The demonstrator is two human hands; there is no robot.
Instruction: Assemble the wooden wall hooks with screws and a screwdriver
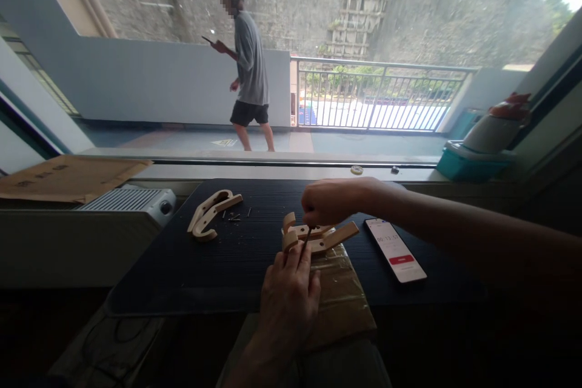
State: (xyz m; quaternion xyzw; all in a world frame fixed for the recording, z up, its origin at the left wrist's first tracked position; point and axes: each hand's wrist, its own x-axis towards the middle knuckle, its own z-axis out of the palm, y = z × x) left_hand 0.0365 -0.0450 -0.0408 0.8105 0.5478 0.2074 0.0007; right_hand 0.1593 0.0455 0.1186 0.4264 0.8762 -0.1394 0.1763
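My right hand (pixel 334 200) is closed in a fist above the wood. A thin dark screwdriver shaft (pixel 306 239) points down out of it; the fist hides the handle. Under it, two curved pale wooden hooks (pixel 325 244) with dark holes lie side by side on a brown parcel wrapped in clear tape (pixel 343 291). My left hand (pixel 291 291) reaches up from below, its fingers pressed on the near wooden hook and close beside the shaft. Where the tip meets the wood is hidden by the fingers.
Two more wooden hooks (pixel 209 215) lie left on the dark table (pixel 218 273), beside several loose screws (pixel 234 217). A phone (pixel 395 250) with a running timer lies right. Behind are the window sill (pixel 300 172) and teal box (pixel 473 160). Outside walks a helmeted person (pixel 252 60).
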